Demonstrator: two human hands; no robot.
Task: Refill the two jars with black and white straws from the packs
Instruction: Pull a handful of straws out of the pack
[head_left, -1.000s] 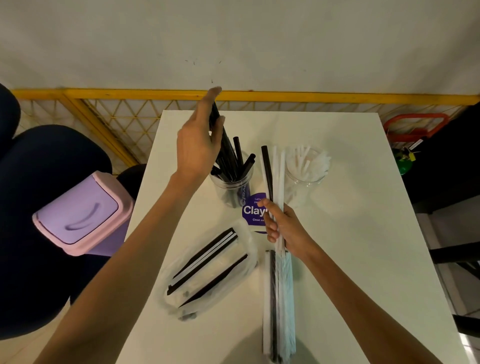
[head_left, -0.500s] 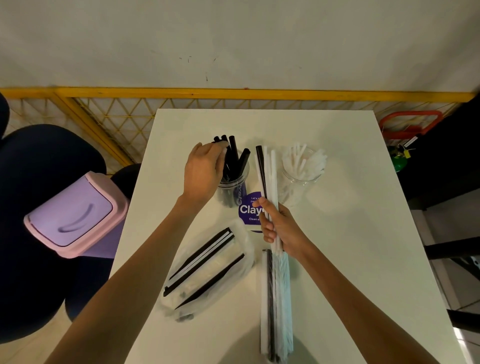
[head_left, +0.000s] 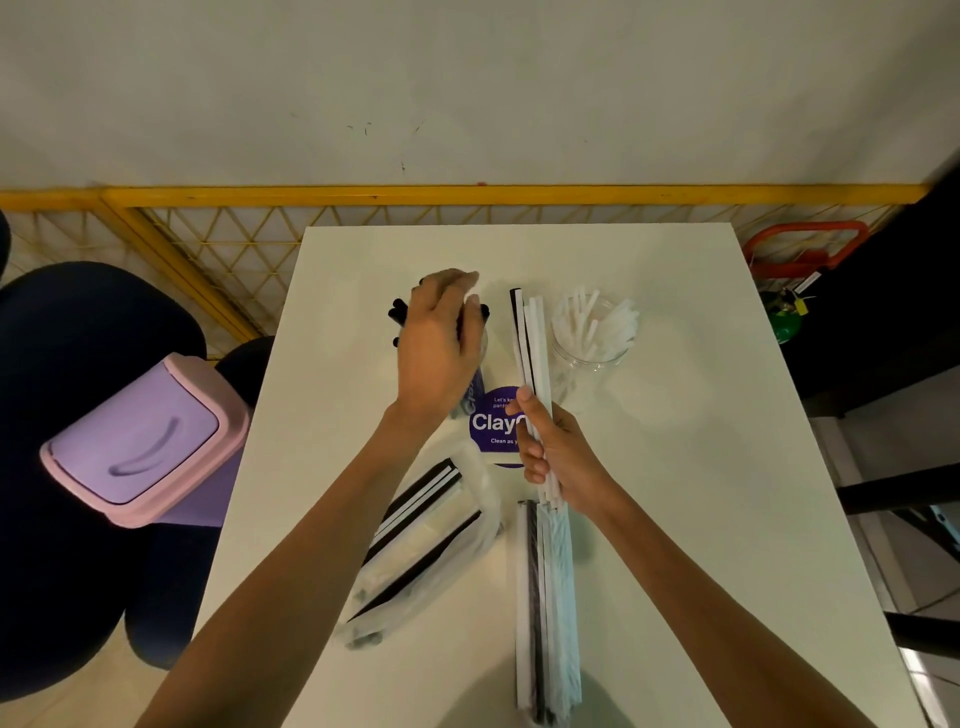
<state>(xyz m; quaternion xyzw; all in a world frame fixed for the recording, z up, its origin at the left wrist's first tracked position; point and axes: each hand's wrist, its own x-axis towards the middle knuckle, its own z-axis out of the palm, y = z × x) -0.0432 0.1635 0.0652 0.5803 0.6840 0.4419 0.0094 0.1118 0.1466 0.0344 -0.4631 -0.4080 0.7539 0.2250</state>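
My left hand (head_left: 439, 345) hovers palm-down over the jar of black straws (head_left: 397, 314), covering most of the jar; nothing shows in its fingers. My right hand (head_left: 553, 452) grips a bundle of straws (head_left: 527, 338), one black and the rest white, pointing away from me between the two jars. The glass jar of white straws (head_left: 595, 332) stands to the right. An opened plastic pack (head_left: 421, 540) with black and white straws lies near my left forearm. A second pack of straws (head_left: 543, 608) lies lengthwise below my right hand.
A purple round sticker (head_left: 493, 423) lies on the white table (head_left: 675, 467). A pink and lilac bin (head_left: 140, 441) stands left of the table beside dark chairs. A yellow mesh barrier (head_left: 234, 234) runs behind the table's far edge.
My left hand lowered a black straw into the black jar, let go, and now rests over the jar top. My right hand keeps the bundle, barely shifted.
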